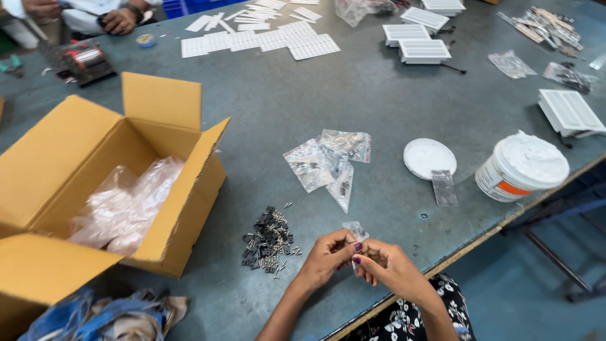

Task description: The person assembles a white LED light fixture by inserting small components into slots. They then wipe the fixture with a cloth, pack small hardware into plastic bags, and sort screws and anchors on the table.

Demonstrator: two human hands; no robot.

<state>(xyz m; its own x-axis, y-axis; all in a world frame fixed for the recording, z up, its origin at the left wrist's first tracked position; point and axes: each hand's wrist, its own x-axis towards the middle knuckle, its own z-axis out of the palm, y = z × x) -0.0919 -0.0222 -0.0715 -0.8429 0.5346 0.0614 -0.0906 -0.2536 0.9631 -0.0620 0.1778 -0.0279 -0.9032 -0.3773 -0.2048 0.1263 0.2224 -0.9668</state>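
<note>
Grip of both hands pinched on one small clear plastic bag (355,231) at the near edge of the grey tabletop (379,107).

The left hand (326,255) and right hand (386,265) meet fingertip to fingertip on the bag, which stands up between them (what is inside it is too small to tell). Just to the left lies a heap of small dark metal parts (269,240); filled bags (328,161) lie beyond, an open cardboard box (107,170) further left.
</note>
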